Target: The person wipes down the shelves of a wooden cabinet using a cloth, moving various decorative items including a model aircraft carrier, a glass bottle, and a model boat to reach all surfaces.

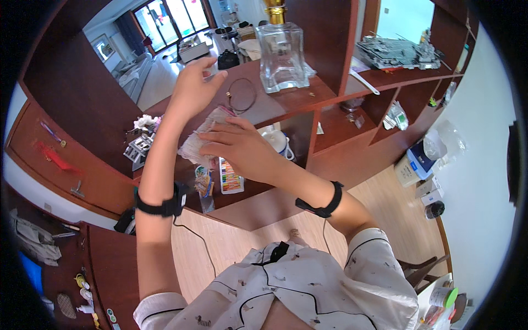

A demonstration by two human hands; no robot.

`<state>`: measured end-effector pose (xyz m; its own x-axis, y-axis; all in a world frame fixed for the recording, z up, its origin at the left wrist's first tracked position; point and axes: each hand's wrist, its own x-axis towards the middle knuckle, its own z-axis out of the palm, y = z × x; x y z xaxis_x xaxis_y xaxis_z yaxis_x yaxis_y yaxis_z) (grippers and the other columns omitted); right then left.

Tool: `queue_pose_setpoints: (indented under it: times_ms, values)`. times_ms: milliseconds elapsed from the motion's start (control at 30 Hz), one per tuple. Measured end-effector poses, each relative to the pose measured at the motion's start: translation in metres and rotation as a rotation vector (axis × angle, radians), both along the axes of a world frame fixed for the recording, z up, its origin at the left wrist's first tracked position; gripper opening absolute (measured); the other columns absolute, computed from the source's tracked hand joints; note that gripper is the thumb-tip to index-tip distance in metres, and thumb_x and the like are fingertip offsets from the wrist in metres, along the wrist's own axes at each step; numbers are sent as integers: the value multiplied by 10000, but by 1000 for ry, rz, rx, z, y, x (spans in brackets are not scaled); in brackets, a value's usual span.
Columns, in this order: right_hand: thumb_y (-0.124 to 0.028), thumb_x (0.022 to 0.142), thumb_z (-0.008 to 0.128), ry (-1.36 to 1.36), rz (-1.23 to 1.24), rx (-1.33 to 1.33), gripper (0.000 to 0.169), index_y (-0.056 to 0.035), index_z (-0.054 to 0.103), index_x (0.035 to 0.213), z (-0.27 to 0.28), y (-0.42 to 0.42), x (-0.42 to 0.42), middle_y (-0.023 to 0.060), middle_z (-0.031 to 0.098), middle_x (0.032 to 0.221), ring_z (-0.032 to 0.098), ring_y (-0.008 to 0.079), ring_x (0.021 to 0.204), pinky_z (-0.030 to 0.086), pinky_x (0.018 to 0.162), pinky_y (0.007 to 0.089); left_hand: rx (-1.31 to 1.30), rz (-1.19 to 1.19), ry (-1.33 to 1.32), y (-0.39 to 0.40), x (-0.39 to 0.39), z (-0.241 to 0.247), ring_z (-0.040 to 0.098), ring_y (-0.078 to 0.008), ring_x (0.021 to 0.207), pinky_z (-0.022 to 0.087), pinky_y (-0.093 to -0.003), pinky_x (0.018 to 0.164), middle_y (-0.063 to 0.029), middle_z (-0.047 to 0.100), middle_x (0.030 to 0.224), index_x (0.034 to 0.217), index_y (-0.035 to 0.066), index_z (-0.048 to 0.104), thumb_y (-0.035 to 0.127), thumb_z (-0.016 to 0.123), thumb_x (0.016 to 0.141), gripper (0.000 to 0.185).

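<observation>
My right hand [237, 146] lies over a folded, pale, frayed cloth [192, 142] at the front edge of a dark reddish wooden shelf [284, 101]. Its fingers press on the cloth, and the palm hides part of it. Farther up, my left hand [196, 88] is raised with thumb and fingers apart and nothing between them. To the right of that hand, a thin brown loop [255, 97] with a small gold-coloured piece rests on the shelf. Beyond the loop stands a large clear glass bottle [282, 62] with a gold neck.
Beneath the cloth, a lower shelf holds a tray of coloured sticks [231, 177] and a white lidded pot [276, 140]. A silver model [138, 150] and artificial flowers [146, 123] stand at left. A grey model ship [398, 53] and a white-handled tool [365, 81] occupy the right compartment.
</observation>
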<state>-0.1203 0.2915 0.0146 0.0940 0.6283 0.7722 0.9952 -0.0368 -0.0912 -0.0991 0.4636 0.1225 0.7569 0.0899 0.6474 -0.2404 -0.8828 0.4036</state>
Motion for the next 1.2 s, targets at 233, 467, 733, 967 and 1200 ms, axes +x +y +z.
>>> queue_pose_setpoints:
  times_ms: [233,467,733,967,1200]
  values:
    - [-28,802,642,4,-28,9,365,-170,672,1137,7,0,-4,2,623,1359,549,204,1285,344,1126,440,59,306,-625,7,-152,-14,644,-214,920,541,-318,801,-115,653,1011,1023,-34,686,6,623,895,148]
    - [-24,738,706,-30,-47,-27,437,-172,669,1148,8,0,-3,41,632,1344,559,236,1267,324,1130,438,224,494,-156,60,-170,-31,545,-385,1251,437,-428,1060,-214,542,1353,1420,49,488,-38,620,883,560]
    - [3,803,647,1,-14,51,383,-169,682,1143,6,3,-4,16,638,1345,584,226,1237,375,1098,438,167,370,-126,76,-140,-29,640,-321,1091,509,-388,938,-190,632,1212,1330,49,583,-10,691,879,467]
    - [-9,786,663,16,21,44,392,-173,678,1141,5,0,1,3,629,1362,576,215,1236,370,1093,437,138,163,-70,58,-74,-26,649,-255,962,514,-346,839,-153,625,1087,1195,31,608,14,698,893,315]
    - [-68,777,678,-1,32,105,313,-153,661,1078,0,2,4,39,656,1301,590,210,1213,365,1083,423,9,-125,32,31,-26,-18,606,-205,979,491,-339,865,-105,591,1106,1194,46,600,29,698,907,304]
